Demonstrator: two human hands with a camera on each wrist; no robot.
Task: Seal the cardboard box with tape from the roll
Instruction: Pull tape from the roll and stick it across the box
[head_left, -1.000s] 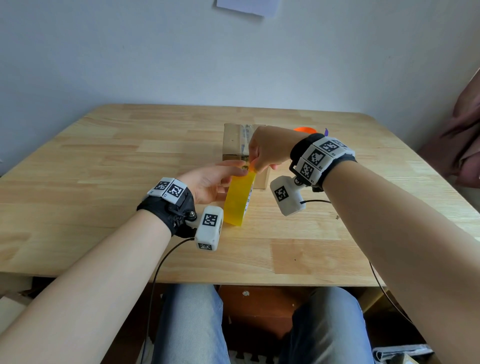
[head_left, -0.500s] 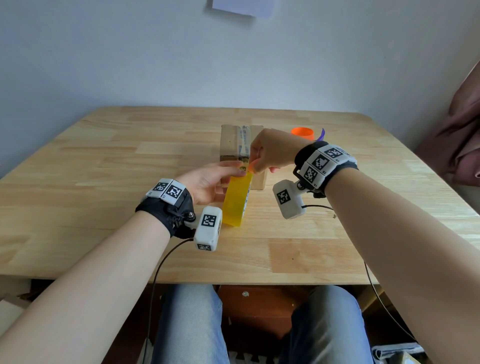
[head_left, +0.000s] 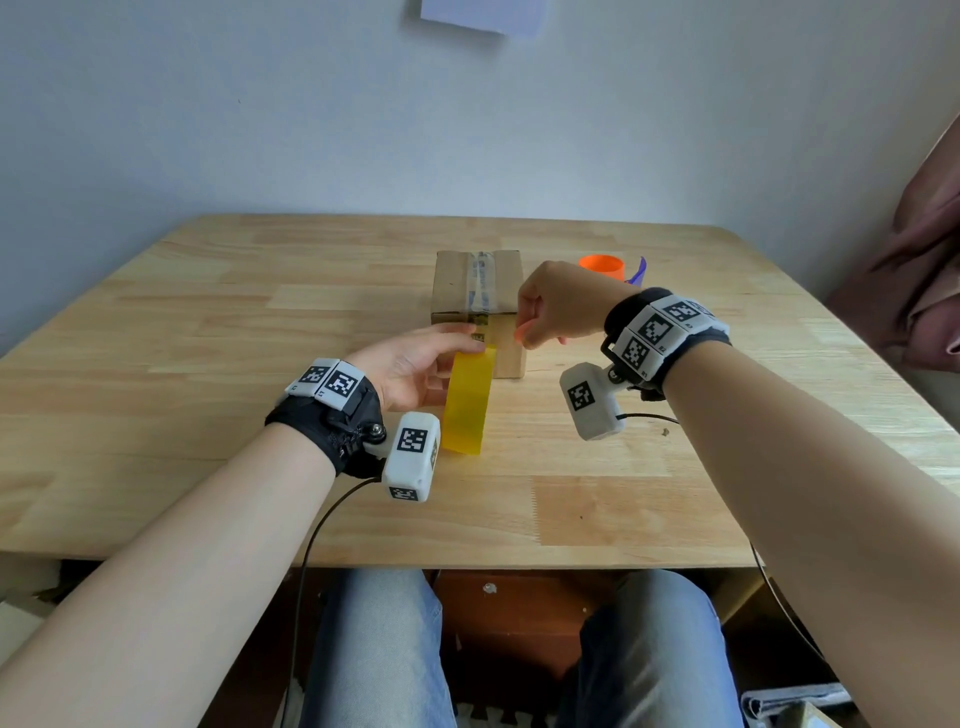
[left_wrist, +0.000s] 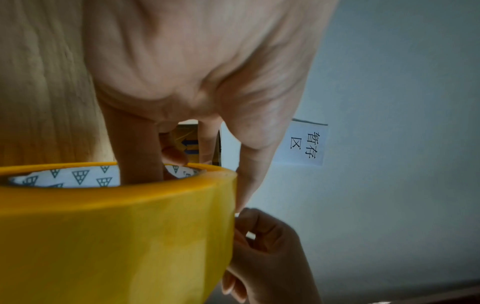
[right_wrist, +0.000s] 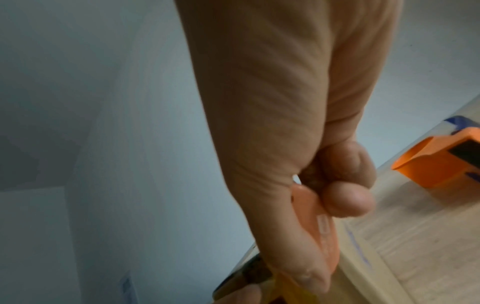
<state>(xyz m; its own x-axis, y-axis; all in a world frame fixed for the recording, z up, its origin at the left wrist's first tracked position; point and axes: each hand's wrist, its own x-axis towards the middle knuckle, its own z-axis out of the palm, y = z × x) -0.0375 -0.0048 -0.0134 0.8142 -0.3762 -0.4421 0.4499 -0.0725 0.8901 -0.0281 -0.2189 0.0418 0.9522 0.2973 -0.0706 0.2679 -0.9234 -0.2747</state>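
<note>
The box (head_left: 478, 306) sits mid-table (head_left: 208, 332), clear tape along its top. Just in front, our left hand (head_left: 410, 364) holds the yellow roll (head_left: 469, 402) on edge, fingers (left_wrist: 140, 156) curled through its core. Our right hand (head_left: 556, 306), beside the roll's top, pinches a small orange piece (right_wrist: 317, 226) between thumb and curled fingers. An orange dispenser (head_left: 602, 266) lies behind.
</note>
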